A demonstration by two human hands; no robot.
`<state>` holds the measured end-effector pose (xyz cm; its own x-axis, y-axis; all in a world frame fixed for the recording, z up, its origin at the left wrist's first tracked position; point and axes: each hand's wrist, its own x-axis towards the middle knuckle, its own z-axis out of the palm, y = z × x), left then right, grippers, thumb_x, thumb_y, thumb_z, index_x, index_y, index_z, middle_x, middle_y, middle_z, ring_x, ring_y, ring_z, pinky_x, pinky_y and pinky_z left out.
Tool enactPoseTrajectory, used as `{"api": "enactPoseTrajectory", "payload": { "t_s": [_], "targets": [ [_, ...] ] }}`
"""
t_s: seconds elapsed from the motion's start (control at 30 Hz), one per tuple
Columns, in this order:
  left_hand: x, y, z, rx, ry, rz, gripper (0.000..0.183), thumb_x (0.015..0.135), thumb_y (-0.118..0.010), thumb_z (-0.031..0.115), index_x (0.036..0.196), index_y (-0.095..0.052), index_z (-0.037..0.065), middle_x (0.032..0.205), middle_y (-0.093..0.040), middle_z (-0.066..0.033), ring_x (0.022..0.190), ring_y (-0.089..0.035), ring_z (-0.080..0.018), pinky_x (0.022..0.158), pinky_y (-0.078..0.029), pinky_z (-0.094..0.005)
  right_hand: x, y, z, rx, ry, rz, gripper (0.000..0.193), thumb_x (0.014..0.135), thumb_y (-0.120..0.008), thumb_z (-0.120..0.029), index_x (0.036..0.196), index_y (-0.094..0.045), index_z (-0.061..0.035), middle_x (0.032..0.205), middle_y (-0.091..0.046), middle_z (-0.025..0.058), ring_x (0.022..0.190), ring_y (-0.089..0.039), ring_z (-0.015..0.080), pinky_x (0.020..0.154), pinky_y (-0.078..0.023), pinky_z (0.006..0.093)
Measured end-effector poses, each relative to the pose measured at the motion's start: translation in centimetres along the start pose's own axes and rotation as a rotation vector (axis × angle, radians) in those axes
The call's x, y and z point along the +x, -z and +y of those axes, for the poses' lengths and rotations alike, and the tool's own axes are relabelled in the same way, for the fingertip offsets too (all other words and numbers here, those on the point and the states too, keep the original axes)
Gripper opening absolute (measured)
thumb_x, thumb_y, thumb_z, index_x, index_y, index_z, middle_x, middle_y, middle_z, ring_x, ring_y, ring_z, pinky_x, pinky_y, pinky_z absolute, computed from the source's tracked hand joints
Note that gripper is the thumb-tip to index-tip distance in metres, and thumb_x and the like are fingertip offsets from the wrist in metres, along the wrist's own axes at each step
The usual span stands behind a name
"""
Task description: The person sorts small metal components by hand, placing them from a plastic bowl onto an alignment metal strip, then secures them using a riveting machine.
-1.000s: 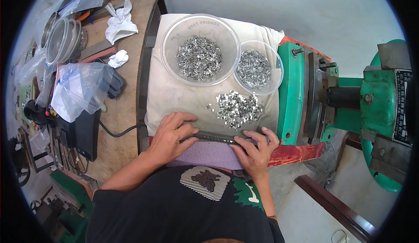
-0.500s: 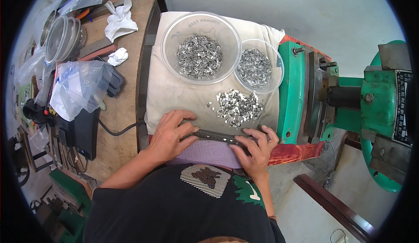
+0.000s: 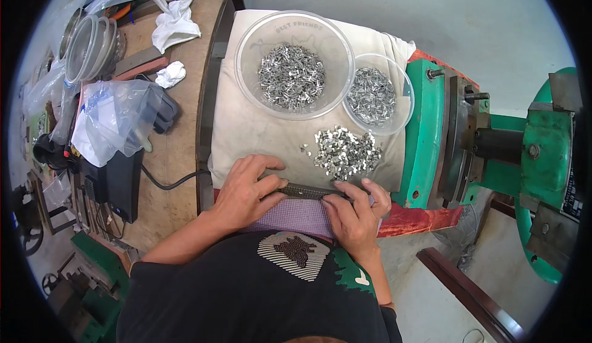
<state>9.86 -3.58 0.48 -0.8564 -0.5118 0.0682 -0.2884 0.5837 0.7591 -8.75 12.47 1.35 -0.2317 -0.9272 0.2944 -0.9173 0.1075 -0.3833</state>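
Note:
A dark, narrow strip with rows of small holes (image 3: 304, 191) lies along the near edge of the pale cloth. My left hand (image 3: 245, 189) grips its left end between thumb and fingers. The right part is under my right hand (image 3: 356, 212), its thumb against the near side and its fingers curled over the top. A few shiny bits show on the strip. Just beyond my right fingers is a loose pile of small silvery metal pieces (image 3: 346, 151). Folded purple checked cloth (image 3: 290, 215) sits on the near side of the strip.
Behind the pile stand a large clear tub (image 3: 336, 50) and a smaller one (image 3: 409, 99), both holding small metal pieces. A green machine (image 3: 422, 133) borders the right side. On the left, a wooden bench (image 3: 176, 183) carries plastic bags, tissues, lids and a black device.
My right hand has come closer to my left along the strip, so less of it shows between them. The whole view has shifted slightly.

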Motion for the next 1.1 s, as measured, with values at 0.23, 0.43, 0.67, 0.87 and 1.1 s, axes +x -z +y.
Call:
{"api": "enactPoseTrajectory", "payload": {
  "t_s": [0.23,0.43,0.67,0.87,1.1],
  "targets": [
    [-0.3,0.0,-0.1,-0.003,0.008,-0.006,0.028,0.069,-0.082,0.01,0.094,-0.068,0.006,0.116,-0.06,-0.0096,0.105,-0.056,-0.0308,0.089,-0.043,-0.0414,-0.1,-0.4,0.0,-0.084,0.059,-0.032,0.017,0.078,-0.077,-0.018,0.094,-0.071,-0.0172,0.113,-0.067,-0.005,0.121,-0.046,0.0234,0.102,-0.032,0.0425],
    [-0.3,0.0,-0.2,0.003,-0.005,-0.013,0.029,0.069,-0.081,0.01,0.094,-0.067,0.006,0.117,-0.06,-0.0097,0.105,-0.056,-0.031,0.089,-0.043,-0.0415,-1.5,-0.6,0.5,-0.191,0.127,0.095,0.019,0.073,-0.081,-0.019,0.091,-0.075,-0.0231,0.109,-0.067,-0.0077,0.119,-0.045,0.0236,0.1,-0.033,0.0428],
    [-0.2,-0.1,-0.3,0.02,-0.03,-0.009,0.029,0.068,-0.082,0.011,0.093,-0.067,0.006,0.116,-0.06,-0.009,0.099,-0.055,-0.0296,0.086,-0.042,-0.0405,-3.4,-0.1,1.1,-0.111,-0.038,0.24,0.027,0.067,-0.085,-0.014,0.092,-0.078,-0.019,0.104,-0.068,-0.0023,0.119,-0.044,0.0272,0.099,-0.034,0.0432],
    [-0.1,0.2,0.1,0.043,-0.031,-0.034,0.028,0.071,-0.08,0.011,0.095,-0.066,0.006,0.116,-0.06,-0.01,0.103,-0.057,-0.0301,0.086,-0.044,-0.0416,-3.7,-0.1,1.1,-0.08,-0.175,0.184,0.027,0.067,-0.085,-0.016,0.093,-0.077,-0.0154,0.105,-0.067,0.0,0.118,-0.044,0.0292,0.101,-0.034,0.0431],
    [-0.2,0.1,0.0,0.053,-0.043,-0.03,0.029,0.071,-0.08,0.01,0.095,-0.065,0.005,0.116,-0.06,-0.0102,0.103,-0.057,-0.03,0.085,-0.044,-0.0414,-2.3,0.2,0.3,0.045,-0.262,0.107,0.041,0.064,-0.087,-0.019,0.102,-0.075,-0.0114,0.108,-0.066,0.0047,0.117,-0.046,0.0323,0.103,-0.034,0.0451]
  ]
}}
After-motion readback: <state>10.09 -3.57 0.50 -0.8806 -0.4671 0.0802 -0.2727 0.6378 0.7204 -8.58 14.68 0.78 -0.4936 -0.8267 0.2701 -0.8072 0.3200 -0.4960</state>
